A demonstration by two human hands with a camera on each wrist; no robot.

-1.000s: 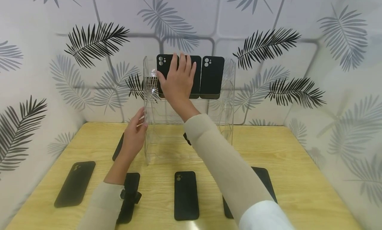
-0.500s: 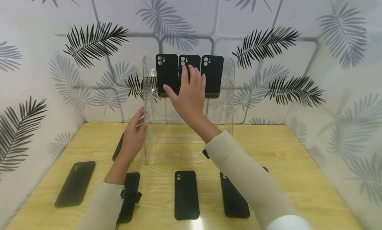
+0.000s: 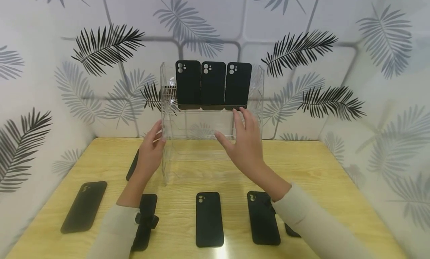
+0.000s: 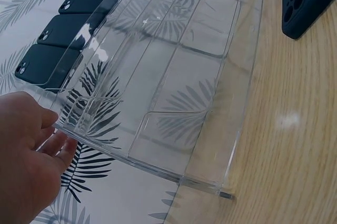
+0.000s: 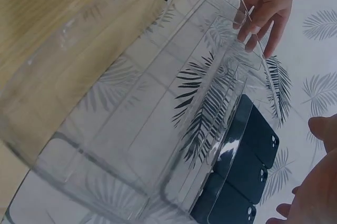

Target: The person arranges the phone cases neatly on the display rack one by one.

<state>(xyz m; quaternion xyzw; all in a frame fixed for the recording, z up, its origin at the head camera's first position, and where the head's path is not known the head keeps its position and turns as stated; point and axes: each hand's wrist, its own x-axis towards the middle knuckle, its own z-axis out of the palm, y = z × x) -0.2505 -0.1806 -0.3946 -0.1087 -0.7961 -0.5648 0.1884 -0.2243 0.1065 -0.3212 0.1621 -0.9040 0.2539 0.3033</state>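
Note:
Three black phone cases (image 3: 188, 83) stand side by side in the top tier of a clear acrylic display rack (image 3: 208, 154). At the rack's left side, my left hand (image 3: 152, 150) grips the upright side panel, with its thumb and fingers on either side of the edge in the left wrist view. My right hand (image 3: 246, 143) is in front of the rack's right half, below the cases, its fingers loosely spread and holding nothing. Whether its fingertips touch the rack I cannot tell. The rack's lower tiers hold no cases.
On the wooden table (image 3: 302, 165) lie more black cases: one at far left (image 3: 84, 206), one front middle (image 3: 209, 220), and one front right (image 3: 263, 221). Others are partly hidden by my arms. Leaf-patterned wall covering (image 3: 295, 24) surrounds the table.
My right hand has come off the top-tier cases and moved down and to the right, uncovering the left and middle cases. The left hand stays on the rack's side.

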